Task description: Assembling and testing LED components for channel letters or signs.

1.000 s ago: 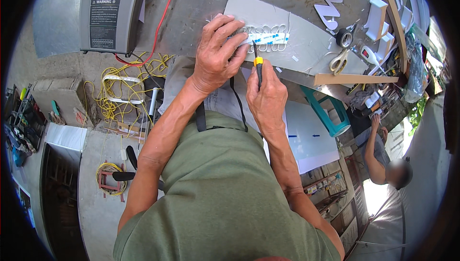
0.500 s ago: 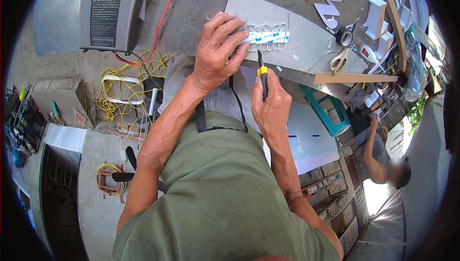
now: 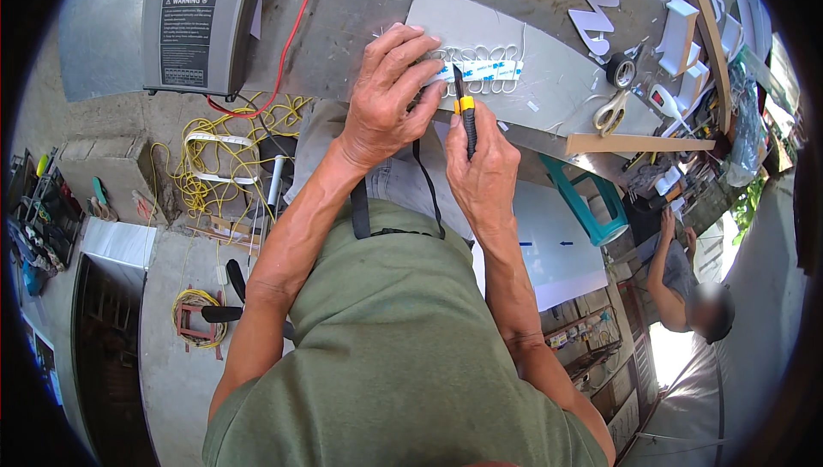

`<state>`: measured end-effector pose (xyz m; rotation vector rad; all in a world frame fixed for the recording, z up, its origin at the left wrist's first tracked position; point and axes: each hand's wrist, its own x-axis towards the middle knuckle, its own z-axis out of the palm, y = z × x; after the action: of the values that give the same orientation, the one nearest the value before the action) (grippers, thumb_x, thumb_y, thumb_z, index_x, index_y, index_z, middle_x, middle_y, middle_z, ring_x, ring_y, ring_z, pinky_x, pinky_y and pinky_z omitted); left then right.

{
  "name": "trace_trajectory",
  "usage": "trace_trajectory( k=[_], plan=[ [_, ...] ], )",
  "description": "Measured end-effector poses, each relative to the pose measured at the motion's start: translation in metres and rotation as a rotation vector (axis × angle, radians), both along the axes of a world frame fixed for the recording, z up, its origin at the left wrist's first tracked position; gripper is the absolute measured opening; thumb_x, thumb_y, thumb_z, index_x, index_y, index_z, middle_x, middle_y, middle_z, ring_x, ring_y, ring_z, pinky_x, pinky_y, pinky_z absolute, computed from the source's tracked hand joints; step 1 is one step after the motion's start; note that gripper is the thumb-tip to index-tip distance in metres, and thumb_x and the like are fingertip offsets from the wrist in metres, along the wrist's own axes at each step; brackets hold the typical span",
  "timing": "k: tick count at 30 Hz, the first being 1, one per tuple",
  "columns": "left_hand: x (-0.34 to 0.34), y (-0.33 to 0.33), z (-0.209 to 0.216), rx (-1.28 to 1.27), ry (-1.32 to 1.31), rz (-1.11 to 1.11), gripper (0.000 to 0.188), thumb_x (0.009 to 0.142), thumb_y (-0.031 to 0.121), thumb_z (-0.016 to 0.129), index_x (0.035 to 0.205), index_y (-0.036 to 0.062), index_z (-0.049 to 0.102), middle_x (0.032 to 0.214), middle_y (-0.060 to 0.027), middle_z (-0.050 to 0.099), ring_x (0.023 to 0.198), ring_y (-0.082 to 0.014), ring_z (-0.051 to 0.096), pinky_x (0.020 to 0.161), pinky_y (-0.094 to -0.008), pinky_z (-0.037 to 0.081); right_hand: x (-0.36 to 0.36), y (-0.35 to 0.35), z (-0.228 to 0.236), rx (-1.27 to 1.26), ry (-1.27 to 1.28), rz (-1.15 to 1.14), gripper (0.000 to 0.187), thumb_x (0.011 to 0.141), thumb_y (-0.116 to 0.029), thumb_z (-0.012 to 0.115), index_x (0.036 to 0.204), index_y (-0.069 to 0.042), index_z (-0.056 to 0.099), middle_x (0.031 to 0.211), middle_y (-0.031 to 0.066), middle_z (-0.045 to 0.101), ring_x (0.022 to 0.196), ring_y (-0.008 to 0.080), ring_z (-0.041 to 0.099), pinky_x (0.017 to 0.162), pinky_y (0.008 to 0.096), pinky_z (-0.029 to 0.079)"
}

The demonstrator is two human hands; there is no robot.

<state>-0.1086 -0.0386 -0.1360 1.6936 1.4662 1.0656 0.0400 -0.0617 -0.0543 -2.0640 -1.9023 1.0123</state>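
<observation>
A utility knife (image 3: 468, 120) with a black and yellow handle is gripped in my right hand (image 3: 483, 167). Its dark blade lies over a white tape strip (image 3: 489, 70) with blue print. Loops of thin white wire (image 3: 506, 86) stick out along both long sides of the strip. My left hand (image 3: 392, 94) holds the strip's left end, fingertips above and thumb below; that end is hidden under the fingers. Beneath the strip is a pale grey flat sheet (image 3: 549, 47) on the worktable.
A boxy power supply (image 3: 201, 21) with a red cable (image 3: 290, 47) stands at left. To the right lie scissors (image 3: 610, 113), a black tape roll (image 3: 619, 70), a wooden strip (image 3: 639, 143) and white cut-out shapes (image 3: 591, 17). A teal stool (image 3: 591, 201) and another person (image 3: 673, 278) are beyond.
My right hand has moved the knife up and slightly left, so its blade now overlaps the tape strip instead of sitting below it. My left hand stays nearly still.
</observation>
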Motion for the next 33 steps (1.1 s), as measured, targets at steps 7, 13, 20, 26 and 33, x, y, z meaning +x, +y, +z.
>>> trace_trajectory(
  k=[7,13,20,26,33],
  plan=[
    [0.000,0.001,0.002,0.000,0.012,-0.009,0.028,0.073,0.000,0.078,0.101,0.0010,0.072,0.125,-0.0085,0.066,0.128,-0.0316,0.055,0.112,-0.0483,0.047,0.000,-0.001,-0.004,-0.023,-0.023,0.005,0.030,0.094,-0.007,0.067,0.120,0.004,0.059,0.090,0.0225,0.071,0.070,0.0380,0.071,0.059,0.0427,0.055],
    [0.000,0.001,0.000,-0.001,0.018,-0.011,0.028,0.074,0.001,0.078,0.101,0.0009,0.072,0.125,-0.0089,0.066,0.128,-0.0315,0.055,0.112,-0.0482,0.046,-0.001,-0.003,-0.008,0.017,-0.053,0.028,0.034,0.093,-0.007,0.069,0.123,0.005,0.058,0.092,0.0214,0.072,0.066,0.0360,0.071,0.055,0.0420,0.055],
    [0.001,0.000,0.000,0.000,0.014,-0.006,0.027,0.074,0.001,0.078,0.101,0.0008,0.072,0.125,-0.0090,0.066,0.128,-0.0315,0.055,0.112,-0.0482,0.046,-0.012,-0.005,-0.008,0.047,-0.166,0.044,0.037,0.091,-0.005,0.069,0.125,0.005,0.058,0.089,0.0203,0.070,0.066,0.0357,0.070,0.056,0.0417,0.054],
    [0.002,0.001,0.000,0.008,0.032,0.013,0.027,0.075,0.002,0.078,0.101,0.0004,0.072,0.124,-0.0091,0.066,0.127,-0.0314,0.055,0.111,-0.0477,0.047,-0.009,-0.005,-0.008,0.072,-0.183,0.092,0.038,0.093,-0.009,0.069,0.127,0.004,0.056,0.085,0.0162,0.068,0.059,0.0325,0.068,0.050,0.0405,0.053],
    [0.003,0.002,-0.001,0.022,0.033,0.019,0.028,0.076,0.003,0.079,0.102,0.0009,0.072,0.123,-0.0084,0.066,0.126,-0.0304,0.056,0.111,-0.0473,0.048,-0.001,-0.017,-0.004,0.019,-0.167,0.070,0.036,0.093,-0.008,0.069,0.124,0.005,0.058,0.088,0.0189,0.070,0.062,0.0344,0.069,0.052,0.0413,0.053]
  ],
)
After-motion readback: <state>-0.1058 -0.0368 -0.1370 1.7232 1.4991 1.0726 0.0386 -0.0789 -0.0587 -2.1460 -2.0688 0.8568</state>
